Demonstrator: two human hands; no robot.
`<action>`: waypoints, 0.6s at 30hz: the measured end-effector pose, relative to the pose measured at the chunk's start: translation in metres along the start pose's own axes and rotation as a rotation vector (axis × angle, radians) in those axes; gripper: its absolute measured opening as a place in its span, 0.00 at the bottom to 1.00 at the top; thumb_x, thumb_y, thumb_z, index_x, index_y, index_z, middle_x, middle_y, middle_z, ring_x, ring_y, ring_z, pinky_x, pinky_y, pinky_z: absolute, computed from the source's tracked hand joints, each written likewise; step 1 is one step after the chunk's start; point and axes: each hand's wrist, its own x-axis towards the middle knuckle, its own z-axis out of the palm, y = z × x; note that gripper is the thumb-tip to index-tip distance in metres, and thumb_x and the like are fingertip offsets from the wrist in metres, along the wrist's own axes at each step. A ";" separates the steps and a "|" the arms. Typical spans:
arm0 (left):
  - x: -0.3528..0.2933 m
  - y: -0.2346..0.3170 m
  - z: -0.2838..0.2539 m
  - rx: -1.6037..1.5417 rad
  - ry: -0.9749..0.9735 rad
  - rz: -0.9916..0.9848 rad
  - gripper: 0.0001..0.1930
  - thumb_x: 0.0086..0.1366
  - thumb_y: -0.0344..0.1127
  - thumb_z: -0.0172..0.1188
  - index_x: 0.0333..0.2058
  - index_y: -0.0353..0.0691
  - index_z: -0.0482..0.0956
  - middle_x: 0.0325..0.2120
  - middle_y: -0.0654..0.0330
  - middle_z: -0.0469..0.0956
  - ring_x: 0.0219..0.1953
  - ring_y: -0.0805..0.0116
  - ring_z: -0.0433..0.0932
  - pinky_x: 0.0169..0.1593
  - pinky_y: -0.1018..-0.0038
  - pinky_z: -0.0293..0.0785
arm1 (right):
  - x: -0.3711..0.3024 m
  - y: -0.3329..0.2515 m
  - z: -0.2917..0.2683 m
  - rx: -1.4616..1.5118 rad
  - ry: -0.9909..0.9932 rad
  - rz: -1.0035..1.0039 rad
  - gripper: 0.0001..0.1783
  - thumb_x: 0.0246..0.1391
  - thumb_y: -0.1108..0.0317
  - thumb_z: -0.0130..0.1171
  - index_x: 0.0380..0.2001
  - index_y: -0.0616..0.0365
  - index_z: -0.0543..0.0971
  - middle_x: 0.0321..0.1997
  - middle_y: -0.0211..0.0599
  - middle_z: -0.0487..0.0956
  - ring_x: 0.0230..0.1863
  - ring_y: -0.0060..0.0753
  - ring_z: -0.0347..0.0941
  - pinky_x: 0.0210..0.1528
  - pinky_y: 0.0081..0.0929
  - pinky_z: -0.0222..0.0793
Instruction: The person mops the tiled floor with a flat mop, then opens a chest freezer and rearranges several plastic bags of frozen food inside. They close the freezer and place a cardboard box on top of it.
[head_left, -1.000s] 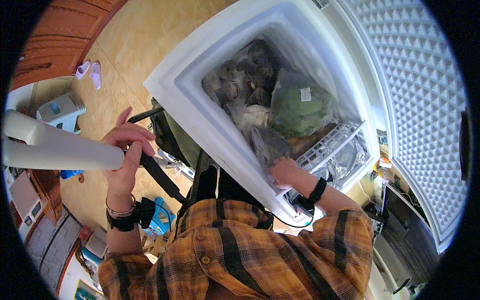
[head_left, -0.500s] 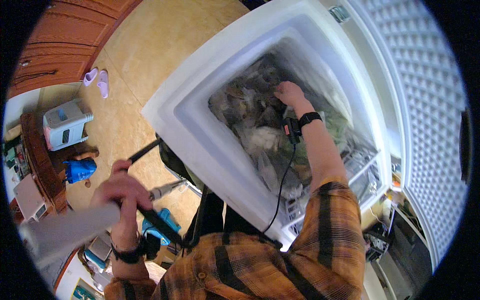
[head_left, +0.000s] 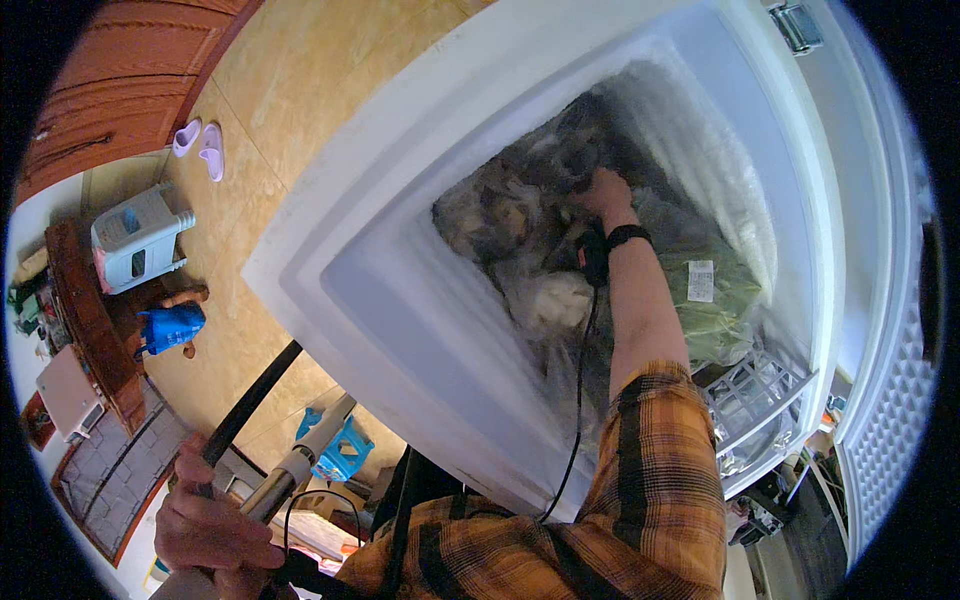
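Note:
My right hand (head_left: 607,194) reaches deep into an open chest freezer (head_left: 350,235). Its fingers are curled down against dark, frosty plastic bags (head_left: 575,150), and what lies in them is hidden. A black wristband (head_left: 628,236) with a small black device (head_left: 592,258) and a cable sits on that wrist. Beside the forearm lie a pale white bundle (head_left: 560,300) and a clear bag of something green (head_left: 715,310) with a white label. At the lower left, my left hand (head_left: 215,525) is closed around a metal pole (head_left: 290,480), with a black bar or strap (head_left: 250,405) running up from it.
The freezer's raised lid (head_left: 900,420) stands along the right. A white wire basket (head_left: 755,405) hangs inside at the near right. Across the tiled floor are lilac slippers (head_left: 211,152), a light-blue plastic stool (head_left: 142,238), a blue bag (head_left: 172,327) and a blue stool (head_left: 340,447).
I have leaned closer over the freezer, and more of the green bag shows. My right hand has pushed further among the bags. My left hand with the pole sits lower in view.

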 end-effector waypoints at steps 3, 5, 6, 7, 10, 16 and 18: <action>0.011 0.001 -0.015 0.030 -0.177 -0.055 0.18 0.61 0.31 0.53 0.11 0.51 0.71 0.08 0.73 0.74 0.15 0.80 0.72 0.54 0.63 0.54 | -0.007 -0.009 -0.011 -0.040 -0.071 -0.002 0.37 0.41 0.44 0.68 0.45 0.64 0.75 0.48 0.50 0.77 0.48 0.48 0.75 0.49 0.41 0.74; 0.013 0.000 -0.021 0.036 -0.277 -0.018 0.19 0.60 0.32 0.55 0.10 0.52 0.71 0.08 0.73 0.75 0.16 0.81 0.74 0.54 0.64 0.55 | -0.012 -0.015 -0.010 -0.059 -0.058 -0.016 0.33 0.42 0.47 0.67 0.45 0.62 0.75 0.47 0.48 0.78 0.48 0.47 0.75 0.48 0.42 0.74; 0.010 0.000 -0.022 0.033 -0.211 -0.060 0.19 0.60 0.33 0.56 0.10 0.53 0.71 0.08 0.73 0.75 0.16 0.81 0.74 0.54 0.64 0.55 | -0.012 -0.018 -0.008 -0.070 -0.001 -0.027 0.31 0.42 0.50 0.67 0.45 0.59 0.76 0.46 0.45 0.79 0.48 0.47 0.76 0.47 0.42 0.75; 0.006 0.001 -0.019 0.034 -0.145 -0.101 0.19 0.60 0.34 0.56 0.10 0.53 0.70 0.08 0.73 0.75 0.15 0.81 0.73 0.54 0.64 0.54 | -0.012 -0.021 -0.005 -0.071 0.047 -0.044 0.28 0.43 0.53 0.67 0.45 0.57 0.76 0.46 0.42 0.79 0.48 0.46 0.76 0.46 0.42 0.75; -0.003 0.003 -0.012 0.029 -0.049 -0.093 0.20 0.61 0.35 0.56 0.09 0.53 0.69 0.08 0.73 0.73 0.14 0.80 0.71 0.54 0.65 0.54 | -0.011 -0.022 -0.002 -0.097 0.069 -0.147 0.23 0.44 0.55 0.66 0.42 0.56 0.78 0.44 0.43 0.80 0.47 0.46 0.77 0.47 0.42 0.74; -0.003 0.005 0.003 0.016 0.096 -0.080 0.15 0.61 0.36 0.56 0.15 0.50 0.69 0.06 0.71 0.69 0.15 0.78 0.70 0.54 0.62 0.56 | -0.019 -0.024 -0.019 -0.133 -0.010 -0.297 0.23 0.46 0.54 0.64 0.45 0.52 0.78 0.47 0.43 0.78 0.48 0.48 0.74 0.49 0.42 0.72; 0.001 0.006 0.003 0.006 0.086 -0.101 0.15 0.61 0.38 0.56 0.15 0.49 0.70 0.09 0.70 0.72 0.17 0.77 0.73 0.53 0.62 0.58 | -0.022 -0.025 -0.032 -0.098 0.046 -0.313 0.23 0.45 0.53 0.65 0.43 0.53 0.79 0.46 0.44 0.78 0.47 0.49 0.74 0.49 0.41 0.72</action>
